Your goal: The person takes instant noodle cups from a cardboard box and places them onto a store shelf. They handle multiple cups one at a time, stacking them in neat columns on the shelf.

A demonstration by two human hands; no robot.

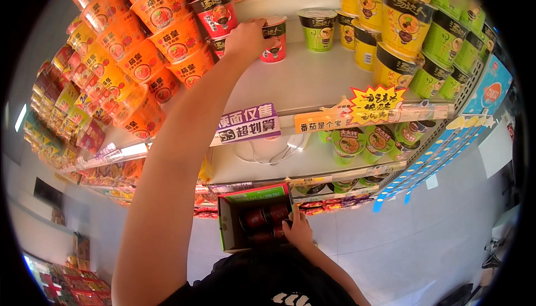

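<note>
My left hand (248, 40) reaches up to the shelf, its fingers and thumb around the left side of a red instant-noodle cup (276, 50) with a black band. This cup stands upright on the shelf board, to the right of a stack of red cups (214, 15). Low in front of my body is an open cardboard box (226, 232) with a green and red flap. Several dark red cups (254, 219) lie in it, partly in shadow. My right hand (299, 230) grips the box's right edge, with some of its fingers hidden.
A lone green noodle cup (318, 32) stands right of the red one. Stacks of yellow cups (406, 25) and green cups (446, 38) rise at right, orange noodle bowls (161, 13) at left. Price signs (249, 122) line the shelf's front edge. A white cable (268, 161) lies on the lower shelf.
</note>
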